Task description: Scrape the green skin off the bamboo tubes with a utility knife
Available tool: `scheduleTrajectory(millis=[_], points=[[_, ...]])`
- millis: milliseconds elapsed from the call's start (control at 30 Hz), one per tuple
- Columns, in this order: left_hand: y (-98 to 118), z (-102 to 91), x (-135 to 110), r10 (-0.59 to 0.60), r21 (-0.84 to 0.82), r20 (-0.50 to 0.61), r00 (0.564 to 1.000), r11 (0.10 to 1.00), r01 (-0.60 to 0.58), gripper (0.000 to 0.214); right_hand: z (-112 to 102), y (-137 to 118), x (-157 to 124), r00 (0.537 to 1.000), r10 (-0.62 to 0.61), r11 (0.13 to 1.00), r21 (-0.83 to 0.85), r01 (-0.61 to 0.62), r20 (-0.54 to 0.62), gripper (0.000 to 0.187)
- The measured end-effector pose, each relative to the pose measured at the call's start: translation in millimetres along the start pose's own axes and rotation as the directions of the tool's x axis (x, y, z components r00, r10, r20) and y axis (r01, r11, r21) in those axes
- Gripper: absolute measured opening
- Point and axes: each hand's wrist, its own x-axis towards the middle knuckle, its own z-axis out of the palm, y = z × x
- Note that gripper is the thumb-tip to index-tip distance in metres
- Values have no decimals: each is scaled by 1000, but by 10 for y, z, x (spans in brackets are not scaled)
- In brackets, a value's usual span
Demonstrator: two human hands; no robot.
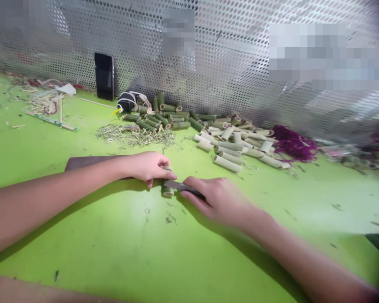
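My left hand (147, 166) grips a short green bamboo tube (168, 191) upright on the green tabletop (113, 244), with its fingers around the upper end. My right hand (217, 200) is shut on a small knife (177, 185), whose dark blade lies against the tube's side. The knife's handle is hidden inside my right fist. A dark brown flat pad (88, 162) lies under my left forearm. Behind my hands are a heap of green bamboo tubes (167, 115) and a heap of pale, peeled bamboo tubes (230, 147).
A pile of bamboo shavings (134, 135) lies before the green tubes. A black phone (104, 76) leans on a perforated metal sheet (227, 54). Nearby are a black roll (126, 102), purple fibres (293, 145) and scraps of wood (44, 103) at the far left.
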Motion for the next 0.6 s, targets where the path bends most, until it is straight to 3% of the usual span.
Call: scheduleTrajectory(millis=[167, 300, 433, 600], points=[[13, 29, 6, -2, 11, -24, 1000, 1000, 3, 45, 5, -133, 36, 999, -43, 993, -113, 39, -31, 27], [8, 42, 9, -1, 29, -35, 999, 1000, 2, 44, -9, -135, 27, 1000, -16, 998, -67, 14, -24, 25], [4, 36, 6, 2, 21, -17, 1000, 1000, -2, 42, -50, -115, 31, 998, -8, 999, 45, 6, 60, 25], [-7, 2, 7, -5, -45, 24, 1000, 999, 6, 42, -126, -97, -69, 974, -108, 989, 122, 85, 197, 29]])
